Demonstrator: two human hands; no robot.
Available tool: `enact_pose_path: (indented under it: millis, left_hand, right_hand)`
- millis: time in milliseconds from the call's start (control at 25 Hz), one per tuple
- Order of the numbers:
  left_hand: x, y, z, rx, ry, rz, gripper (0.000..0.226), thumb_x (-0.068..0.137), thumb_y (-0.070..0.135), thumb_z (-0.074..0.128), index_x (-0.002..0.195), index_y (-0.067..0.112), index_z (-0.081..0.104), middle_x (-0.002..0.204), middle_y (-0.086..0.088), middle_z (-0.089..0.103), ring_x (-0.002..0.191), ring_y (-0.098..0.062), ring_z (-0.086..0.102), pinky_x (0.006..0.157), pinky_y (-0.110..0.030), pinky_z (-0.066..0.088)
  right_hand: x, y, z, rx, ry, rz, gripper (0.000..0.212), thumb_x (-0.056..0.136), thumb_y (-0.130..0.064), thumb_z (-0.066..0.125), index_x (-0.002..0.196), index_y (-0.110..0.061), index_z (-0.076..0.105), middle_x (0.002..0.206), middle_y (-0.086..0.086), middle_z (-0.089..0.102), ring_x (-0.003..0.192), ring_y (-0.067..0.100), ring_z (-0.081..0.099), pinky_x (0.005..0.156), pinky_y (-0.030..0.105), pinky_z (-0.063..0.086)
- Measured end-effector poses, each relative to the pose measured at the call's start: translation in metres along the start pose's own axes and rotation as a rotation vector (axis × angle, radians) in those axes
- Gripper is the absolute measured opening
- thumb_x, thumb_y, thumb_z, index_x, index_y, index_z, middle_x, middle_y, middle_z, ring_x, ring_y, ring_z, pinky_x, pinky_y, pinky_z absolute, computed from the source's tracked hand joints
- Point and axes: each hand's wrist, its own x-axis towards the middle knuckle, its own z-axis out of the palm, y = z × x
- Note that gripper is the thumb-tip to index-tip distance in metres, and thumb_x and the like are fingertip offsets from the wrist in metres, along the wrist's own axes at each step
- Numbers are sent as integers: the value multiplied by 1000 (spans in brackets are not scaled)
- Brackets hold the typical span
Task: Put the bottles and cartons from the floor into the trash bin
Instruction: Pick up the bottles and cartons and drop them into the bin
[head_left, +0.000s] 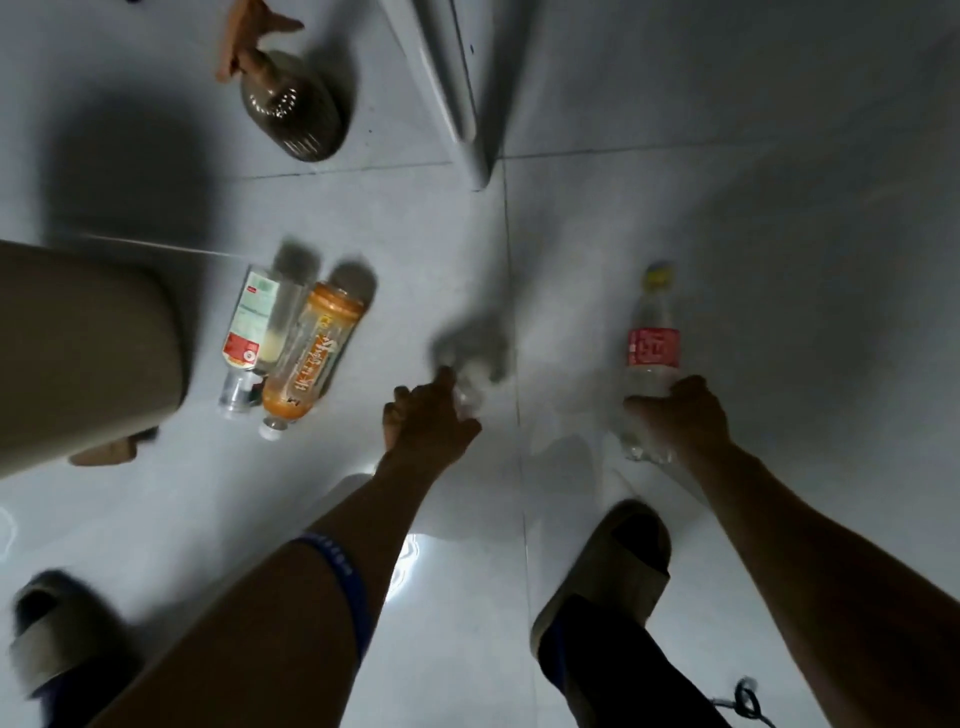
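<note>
While the right hand clenches the red-labelled clear bottle lying on the floor, the left hand should firm its blurred grip on something clear.

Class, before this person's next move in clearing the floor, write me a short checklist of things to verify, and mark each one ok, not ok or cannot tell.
1. Right hand grips the red-label bottle: ok.
2. Left hand holds something: cannot tell, blurred.
3. Orange bottle and white-label bottle picked up: not ok, both lie on the floor.
4. Trash bin within reach, left of the bottles: ok.
5. Bin opening visible: cannot tell.
</note>
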Motion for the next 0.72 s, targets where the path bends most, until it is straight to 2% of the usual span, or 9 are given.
enact_pose_path:
  millis: [80, 160, 200, 280, 360, 440, 560, 640, 720]
  left_hand:
    - [-16, 3, -23, -103, 60, 51, 48, 77, 39, 63, 118, 24, 41, 108, -8, 64, 105, -32, 53, 80, -36, 37]
    - [-41, -11, -54, -224, 75, 55, 48, 74, 43, 62, 114, 27, 43, 109, -6, 64, 104, -33, 54, 83, -38, 41]
    - [-55, -23, -70, -285, 75, 42, 50, 71, 46, 61, 114, 30, 43, 110, -7, 65, 103, -35, 55, 85, -40, 45]
    - [-89, -66, -113, -416, 129, 16, 52, 63, 50, 61, 111, 39, 45, 110, -7, 66, 101, -34, 60, 87, -40, 52]
    - [-128, -123, -163, -564, 210, 11, 57, 60, 51, 63, 114, 42, 47, 110, -1, 68, 102, -26, 64, 89, -39, 54]
    - [-164, -171, -210, -610, 251, 56, 61, 61, 49, 64, 120, 42, 48, 108, 1, 70, 102, -23, 65, 87, -39, 56]
    - [-220, -260, -284, -613, 320, 180, 58, 66, 40, 69, 121, 36, 52, 106, -4, 70, 98, -21, 63, 84, -37, 56]
    - [-251, -321, -324, -684, 371, 269, 56, 70, 27, 79, 121, 24, 55, 114, -4, 69, 104, -16, 60, 90, -32, 54]
    - [-270, -378, -351, -774, 420, 312, 51, 72, 19, 80, 116, 19, 56, 114, -1, 68, 107, -12, 59, 96, -30, 53]
  right_hand:
    - [-48, -23, 22, 104, -127, -64, 58, 65, -41, 77, 109, -13, 54, 92, 5, 63, 88, 26, 65, 73, 34, 53]
    - [-110, -49, 39, 166, -228, -171, 28, 68, -27, 76, 87, -15, 61, 75, 2, 63, 77, 22, 63, 66, 33, 50]
    - [-142, -59, 46, 173, -261, -249, 27, 65, -22, 76, 87, -14, 63, 76, 2, 66, 76, 22, 64, 67, 34, 50]
    - [-212, -86, 65, 175, -332, -411, 56, 53, -24, 78, 106, -23, 60, 92, -1, 70, 86, 19, 66, 75, 34, 54]
    - [-285, -121, 85, 160, -358, -534, 81, 45, -30, 82, 121, -30, 53, 106, -5, 70, 97, 19, 67, 83, 39, 55]
    - [-339, -154, 103, 220, -372, -577, 80, 48, -28, 86, 122, -26, 56, 107, -5, 72, 96, 14, 69, 84, 37, 55]
    - [-436, -213, 133, 277, -409, -599, 57, 60, -10, 87, 111, -11, 62, 95, -5, 72, 83, 3, 69, 72, 25, 56]
    - [-499, -244, 156, 268, -400, -646, 58, 66, -7, 86, 117, -12, 60, 111, 3, 69, 100, 12, 67, 90, 28, 54]
    - [-544, -274, 188, 226, -357, -720, 63, 67, -4, 85, 121, -11, 54, 119, 4, 63, 107, 18, 60, 99, 19, 45]
